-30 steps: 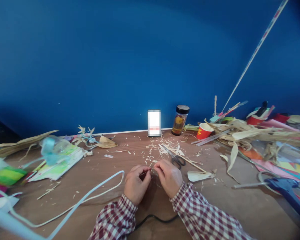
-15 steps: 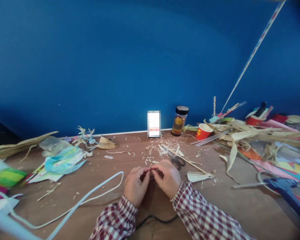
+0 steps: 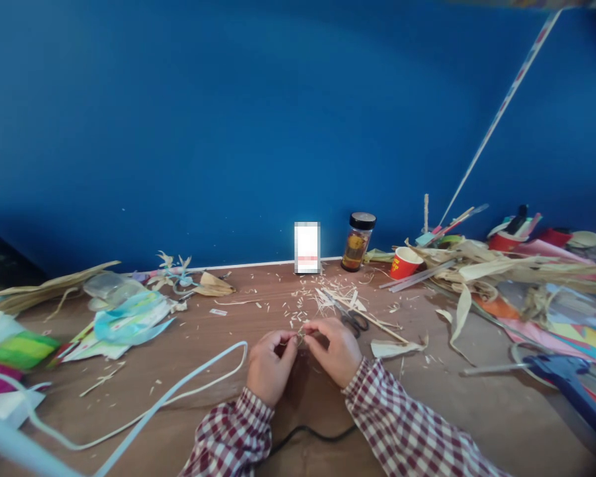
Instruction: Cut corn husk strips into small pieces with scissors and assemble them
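Note:
My left hand [image 3: 269, 366] and my right hand [image 3: 336, 349] rest on the brown table [image 3: 189, 344], fingertips meeting. Both pinch a small thin pale strip of dried husk [image 3: 300, 337] between thumb and fingers; it is too small to see in detail. Black-handled scissors [image 3: 353, 320] lie just beyond my right hand among pale husk shavings [image 3: 322, 298]. A torn husk piece [image 3: 391, 347] lies to the right of my right hand. Both sleeves are red-and-white check.
A pale blue cord [image 3: 179, 391] loops at the left, a black cable [image 3: 308, 434] between my arms. Papers and plastic [image 3: 124, 318] lie left. A jar [image 3: 357, 242], red cup [image 3: 404, 262], husk pile [image 3: 501, 268] and blue glue gun [image 3: 561, 374] stand right. Blue wall behind.
My hands have stayed together, the pinch point shifting slightly up and away. The light plastic at the left has settled down onto the papers.

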### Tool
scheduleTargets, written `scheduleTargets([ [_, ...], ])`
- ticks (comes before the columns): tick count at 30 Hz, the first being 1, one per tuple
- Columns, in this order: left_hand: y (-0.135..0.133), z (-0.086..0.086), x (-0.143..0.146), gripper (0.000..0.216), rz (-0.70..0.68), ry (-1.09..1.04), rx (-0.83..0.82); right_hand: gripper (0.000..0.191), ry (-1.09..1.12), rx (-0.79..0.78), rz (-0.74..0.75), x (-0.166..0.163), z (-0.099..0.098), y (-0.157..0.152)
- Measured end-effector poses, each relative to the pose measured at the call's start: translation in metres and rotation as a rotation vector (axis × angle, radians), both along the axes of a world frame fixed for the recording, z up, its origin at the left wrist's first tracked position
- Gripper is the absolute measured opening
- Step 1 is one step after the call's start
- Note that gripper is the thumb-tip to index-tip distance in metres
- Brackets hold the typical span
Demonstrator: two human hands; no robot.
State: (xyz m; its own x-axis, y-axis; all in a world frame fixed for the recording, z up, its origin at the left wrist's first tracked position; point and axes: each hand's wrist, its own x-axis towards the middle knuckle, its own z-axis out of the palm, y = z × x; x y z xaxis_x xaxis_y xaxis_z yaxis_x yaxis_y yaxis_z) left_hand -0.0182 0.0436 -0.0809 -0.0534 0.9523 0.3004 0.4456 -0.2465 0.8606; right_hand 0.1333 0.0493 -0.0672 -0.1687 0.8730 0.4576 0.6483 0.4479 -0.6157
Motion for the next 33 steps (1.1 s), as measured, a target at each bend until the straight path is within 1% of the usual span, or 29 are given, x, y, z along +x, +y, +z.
scheduleTargets([
  [2,0.001,-0.002,-0.001,0.021,0.014,-0.076,-0.049,0.018,0.066,-0.033,0.014,0.002,-0.002,0.003],
  [5,0.002,-0.002,-0.003,0.022,0.018,-0.078,-0.072,0.012,0.078,-0.058,-0.005,0.003,-0.003,0.004],
  [8,0.002,0.0,-0.002,0.021,0.028,-0.044,-0.041,0.008,0.042,-0.05,-0.023,0.003,-0.002,0.003],
  [16,0.001,0.0,-0.001,0.018,0.06,-0.014,-0.023,0.01,-0.04,0.001,-0.043,0.004,0.003,0.001],
  [21,0.001,0.003,-0.001,0.018,0.066,0.0,0.022,0.01,-0.06,0.01,-0.051,0.005,0.0,0.003],
  [22,0.001,0.004,-0.002,0.02,0.067,0.014,0.055,0.01,-0.063,0.006,-0.051,0.005,0.0,0.004],
  [24,0.001,0.008,-0.003,0.032,0.066,0.083,0.154,0.011,-0.07,0.004,-0.049,0.005,0.0,0.004],
  [26,0.002,0.011,-0.004,0.038,0.028,0.187,0.249,0.011,-0.077,0.01,-0.043,0.002,0.003,0.003],
  [29,0.004,0.011,-0.008,0.022,-0.07,0.299,0.293,0.01,-0.095,0.018,-0.013,-0.004,0.009,-0.001],
  [31,0.006,0.009,-0.01,0.018,-0.078,0.33,0.282,0.011,-0.086,-0.009,0.01,-0.008,0.012,-0.003],
  [33,0.007,0.008,-0.013,0.019,-0.069,0.34,0.255,0.011,-0.055,-0.054,0.019,-0.01,0.014,-0.002],
])
